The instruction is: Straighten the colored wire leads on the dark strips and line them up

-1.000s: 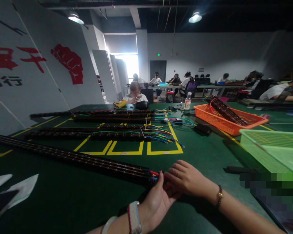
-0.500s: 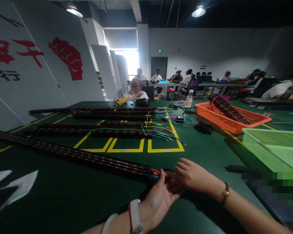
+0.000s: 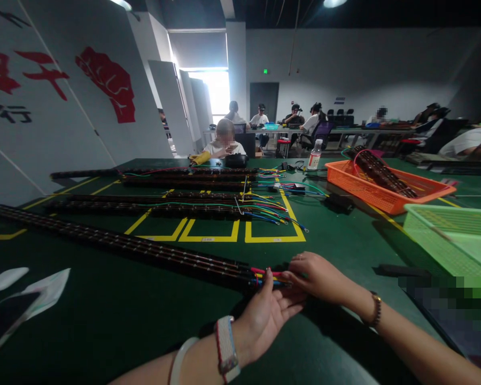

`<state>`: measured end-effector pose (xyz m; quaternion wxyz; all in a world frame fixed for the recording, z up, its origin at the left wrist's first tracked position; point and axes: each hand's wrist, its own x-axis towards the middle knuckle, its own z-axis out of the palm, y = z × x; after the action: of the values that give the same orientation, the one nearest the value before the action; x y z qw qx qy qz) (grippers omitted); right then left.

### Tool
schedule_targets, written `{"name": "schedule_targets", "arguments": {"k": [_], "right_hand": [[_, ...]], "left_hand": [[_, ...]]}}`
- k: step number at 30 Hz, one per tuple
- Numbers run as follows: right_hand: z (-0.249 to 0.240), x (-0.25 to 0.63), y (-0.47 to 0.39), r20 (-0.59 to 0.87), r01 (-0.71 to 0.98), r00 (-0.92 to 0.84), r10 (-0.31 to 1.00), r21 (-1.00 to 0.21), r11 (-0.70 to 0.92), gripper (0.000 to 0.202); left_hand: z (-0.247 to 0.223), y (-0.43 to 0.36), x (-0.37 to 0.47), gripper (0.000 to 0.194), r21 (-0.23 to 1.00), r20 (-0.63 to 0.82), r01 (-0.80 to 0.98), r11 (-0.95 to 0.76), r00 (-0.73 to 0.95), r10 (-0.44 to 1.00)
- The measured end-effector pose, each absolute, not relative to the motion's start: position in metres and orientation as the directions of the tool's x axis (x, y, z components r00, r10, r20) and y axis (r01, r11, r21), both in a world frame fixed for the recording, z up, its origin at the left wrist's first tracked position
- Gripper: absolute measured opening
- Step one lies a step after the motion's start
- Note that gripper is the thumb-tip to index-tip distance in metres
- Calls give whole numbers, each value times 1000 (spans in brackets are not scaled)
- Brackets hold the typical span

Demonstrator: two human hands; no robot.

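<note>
Coloured wires (image 3: 260,275) were clamped by the left hand (image 3: 262,318) and pinched further along by the right hand (image 3: 319,275), at the right end of a dark bundle (image 3: 144,247) laid across the green tabletop (image 3: 136,321), itself marked with yellow tape (image 3: 260,240). At right an orange basket (image 3: 356,189) was set; a red fist (image 3: 116,88) was displayed on the grey wall (image 3: 8,166)
</note>
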<state>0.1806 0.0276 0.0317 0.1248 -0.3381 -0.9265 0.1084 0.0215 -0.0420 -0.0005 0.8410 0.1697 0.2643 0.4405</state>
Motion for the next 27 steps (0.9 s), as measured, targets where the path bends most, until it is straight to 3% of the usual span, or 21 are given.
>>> {"name": "schedule_targets", "arguments": {"k": [3,7,15,21,27], "right_hand": [[22,181,35,-10,608,-615,788,-643,466,42],[11,178,46,-34,485,-542,840,-829,279,46],[4,173,58,37,424,-517,855,-857,293,48],[24,190,45,-223,600,-611,759,-756,261,54],[43,190,33,-316,615,-733,603,-686,388,50]], "left_hand": [[-2,-42,22,66,522,-323,-644,560,458,828],[-2,-43,22,59,506,-334,-660,555,444,832],[2,-43,21,60,496,-352,-656,569,447,822],[3,-41,21,61,481,-380,-648,590,453,807],[1,-41,23,53,537,-386,-638,551,395,834]]}}
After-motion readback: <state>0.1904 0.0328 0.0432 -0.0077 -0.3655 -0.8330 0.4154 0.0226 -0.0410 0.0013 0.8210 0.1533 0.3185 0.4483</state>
